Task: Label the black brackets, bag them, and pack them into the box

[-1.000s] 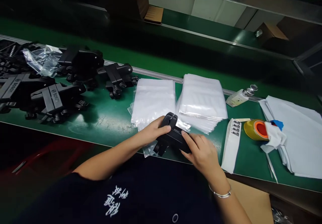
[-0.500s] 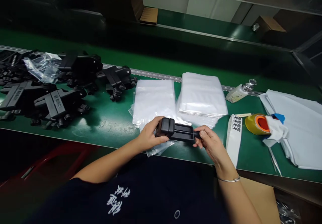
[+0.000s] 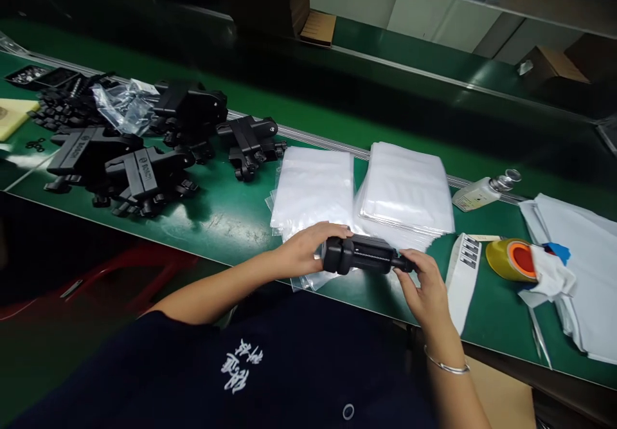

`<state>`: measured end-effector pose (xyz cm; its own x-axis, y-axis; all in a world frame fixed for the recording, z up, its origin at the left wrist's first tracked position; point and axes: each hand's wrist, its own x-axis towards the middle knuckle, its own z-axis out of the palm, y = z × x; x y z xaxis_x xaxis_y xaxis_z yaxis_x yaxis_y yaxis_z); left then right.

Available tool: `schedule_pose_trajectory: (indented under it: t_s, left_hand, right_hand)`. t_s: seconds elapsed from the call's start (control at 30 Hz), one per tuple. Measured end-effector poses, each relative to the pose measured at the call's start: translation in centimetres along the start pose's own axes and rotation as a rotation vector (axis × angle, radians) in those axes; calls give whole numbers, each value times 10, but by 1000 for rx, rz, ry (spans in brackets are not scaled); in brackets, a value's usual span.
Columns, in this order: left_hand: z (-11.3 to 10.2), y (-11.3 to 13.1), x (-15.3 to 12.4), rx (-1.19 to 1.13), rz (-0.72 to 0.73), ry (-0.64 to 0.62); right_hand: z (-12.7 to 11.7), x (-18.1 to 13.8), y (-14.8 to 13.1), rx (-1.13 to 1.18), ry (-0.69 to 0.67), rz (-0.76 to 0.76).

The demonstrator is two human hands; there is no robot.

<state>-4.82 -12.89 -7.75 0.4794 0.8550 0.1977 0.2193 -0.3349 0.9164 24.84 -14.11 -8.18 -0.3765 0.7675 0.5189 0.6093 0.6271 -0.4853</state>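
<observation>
Left hand (image 3: 304,251) is closed around the left end of the black clamp bracket (image 3: 370,254), presumably for steadiness; right hand (image 3: 428,289) pinches its knob (image 3: 403,263).

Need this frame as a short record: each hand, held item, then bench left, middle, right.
left hand: around the thick end of the black device
right hand: pinching the device's narrow end
held item: black device, between both hands, at the bench's near edge
bench left: black assemblies, transparent plastic bag
bench middle: left sleeve stack, right sleeve stack, both whitish
bench right: bottle, yellow roll, metal tweezers
</observation>
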Motion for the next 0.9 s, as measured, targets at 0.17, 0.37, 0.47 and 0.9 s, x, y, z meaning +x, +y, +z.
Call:
schedule_pose_trajectory:
  t_s: [0.17, 0.37, 0.47, 0.9]
  left_hand:
    - [1, -10, -5, 292, 239, -37]
    - [-2, -11, -9, 228, 241, 11]
    - [-5, -8, -11, 7, -64, 58]
    - [-12, -3, -23, 136, -108, 43]
  right_hand:
    - [11, -6, 0, -28, 80, 1]
    - [10, -1, -4, -120, 65, -83]
    - [3, 1, -12, -200, -24, -168]
    - [12, 24, -28, 1101, -382, 1057]
